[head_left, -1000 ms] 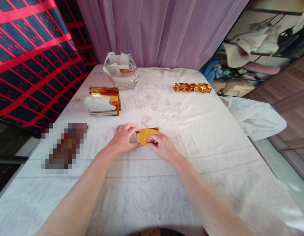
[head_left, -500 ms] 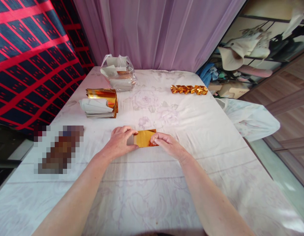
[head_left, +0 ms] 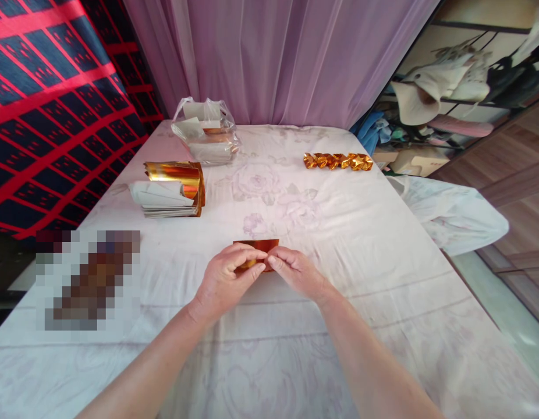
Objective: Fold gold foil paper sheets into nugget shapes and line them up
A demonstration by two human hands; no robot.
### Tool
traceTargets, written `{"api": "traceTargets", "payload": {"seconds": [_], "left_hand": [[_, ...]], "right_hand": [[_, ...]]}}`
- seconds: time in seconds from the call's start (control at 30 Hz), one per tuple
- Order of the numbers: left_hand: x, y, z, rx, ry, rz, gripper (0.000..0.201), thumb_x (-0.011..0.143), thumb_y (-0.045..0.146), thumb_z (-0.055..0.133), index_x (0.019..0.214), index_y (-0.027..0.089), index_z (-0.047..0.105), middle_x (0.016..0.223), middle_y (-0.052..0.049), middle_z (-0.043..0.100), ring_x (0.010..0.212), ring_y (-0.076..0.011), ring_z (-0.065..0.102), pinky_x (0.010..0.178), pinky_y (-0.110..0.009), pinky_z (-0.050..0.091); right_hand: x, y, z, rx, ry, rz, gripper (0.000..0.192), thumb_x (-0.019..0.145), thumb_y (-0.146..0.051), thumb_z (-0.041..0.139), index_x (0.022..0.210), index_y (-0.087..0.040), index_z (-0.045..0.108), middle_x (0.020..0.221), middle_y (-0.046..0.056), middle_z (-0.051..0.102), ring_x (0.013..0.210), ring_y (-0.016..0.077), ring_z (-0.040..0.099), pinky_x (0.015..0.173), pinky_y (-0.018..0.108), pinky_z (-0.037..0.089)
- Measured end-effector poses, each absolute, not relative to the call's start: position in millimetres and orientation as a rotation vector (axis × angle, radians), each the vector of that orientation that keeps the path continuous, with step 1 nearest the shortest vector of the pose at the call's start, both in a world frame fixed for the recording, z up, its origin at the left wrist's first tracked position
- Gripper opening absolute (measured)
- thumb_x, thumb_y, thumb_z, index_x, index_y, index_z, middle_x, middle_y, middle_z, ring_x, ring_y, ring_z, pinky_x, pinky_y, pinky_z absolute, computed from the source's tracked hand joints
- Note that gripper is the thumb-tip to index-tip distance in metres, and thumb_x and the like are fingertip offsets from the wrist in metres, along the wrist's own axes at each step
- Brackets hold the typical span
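Observation:
A sheet of gold foil paper (head_left: 256, 245) is at the middle of the table, partly covered by my fingers. My left hand (head_left: 230, 273) comes in from the left, thumb and fingertips closed at the paper's near side. My right hand (head_left: 295, 270) pinches at the paper's right part, its fingertips meeting those of the left. The paper's lower edge is hidden behind both hands. Up and to the left stands a stack of gold foil papers (head_left: 176, 177) with pale backs, some curled over. A row of folded gold foil pieces (head_left: 338, 161) lies at the back right.
A clear plastic bag (head_left: 206, 137) with more papers sits at the table's back left. A blurred-out patch (head_left: 88, 279) covers something on the left. Beyond the table hangs a purple curtain (head_left: 269, 64); shelves with caps (head_left: 420, 93) stand at the right.
My left hand has moved right along the gold foil paper, and its fingertips now meet my right hand's. The paper's flat gold face is now mostly hidden. The view has shifted slightly.

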State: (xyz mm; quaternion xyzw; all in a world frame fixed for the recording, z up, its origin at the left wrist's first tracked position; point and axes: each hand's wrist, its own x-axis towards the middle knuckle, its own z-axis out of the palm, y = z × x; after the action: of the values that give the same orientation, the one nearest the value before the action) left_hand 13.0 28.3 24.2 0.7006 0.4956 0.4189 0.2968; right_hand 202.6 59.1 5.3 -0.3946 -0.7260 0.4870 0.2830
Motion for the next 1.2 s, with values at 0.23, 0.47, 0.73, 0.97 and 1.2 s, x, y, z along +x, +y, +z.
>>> {"api": "traceTargets", "payload": {"seconds": [0.23,0.47,0.73,0.97,1.2], "left_hand": [[18,23,11,1.779,1.273,1.206,0.014,0.087,0.021,0.062,0.094,0.025,0.074,0.09,-0.001,0.077,0.078,-0.0142,0.071,0.062,-0.022,0.057],[15,24,10,1.91,1.238,1.241,0.017,0.089,0.019,0.062,0.097,0.026,0.074,0.092,0.0,0.078,0.08,-0.0143,0.074,0.071,-0.025,0.061],[15,24,9,2.022,1.166,1.32,0.022,0.088,0.013,0.063,0.103,0.025,0.074,0.096,-0.001,0.078,0.082,-0.0133,0.074,0.073,-0.023,0.061],[14,25,8,2.016,1.133,1.308,0.03,0.086,0.007,0.064,0.11,0.025,0.072,0.101,-0.001,0.077,0.087,-0.011,0.073,0.078,-0.019,0.059],[14,27,12,1.848,1.09,1.279,0.03,0.085,0.006,0.063,0.104,0.025,0.075,0.097,-0.001,0.077,0.084,-0.0105,0.073,0.075,-0.017,0.06]], "right_hand": [[200,58,5,-1.032,-1.911,1.269,0.038,0.098,-0.048,0.041,0.072,-0.021,0.051,0.071,-0.001,0.052,0.068,0.0124,0.051,0.065,0.024,0.041],[199,58,6,-1.03,-1.895,1.269,0.038,0.099,-0.044,0.041,0.071,-0.021,0.051,0.071,0.0,0.054,0.068,0.0129,0.052,0.064,0.025,0.042],[199,57,8,-1.032,-1.88,1.279,0.037,0.1,-0.043,0.041,0.073,-0.02,0.053,0.072,0.001,0.056,0.069,0.0127,0.052,0.065,0.025,0.043],[199,57,7,-1.0,-1.859,1.296,0.036,0.1,-0.041,0.042,0.072,-0.02,0.053,0.073,0.001,0.056,0.07,0.0126,0.053,0.066,0.025,0.042],[200,59,9,-0.992,-1.868,1.311,0.035,0.099,-0.039,0.043,0.072,-0.02,0.054,0.073,0.001,0.057,0.07,0.0126,0.054,0.065,0.025,0.043]]}}
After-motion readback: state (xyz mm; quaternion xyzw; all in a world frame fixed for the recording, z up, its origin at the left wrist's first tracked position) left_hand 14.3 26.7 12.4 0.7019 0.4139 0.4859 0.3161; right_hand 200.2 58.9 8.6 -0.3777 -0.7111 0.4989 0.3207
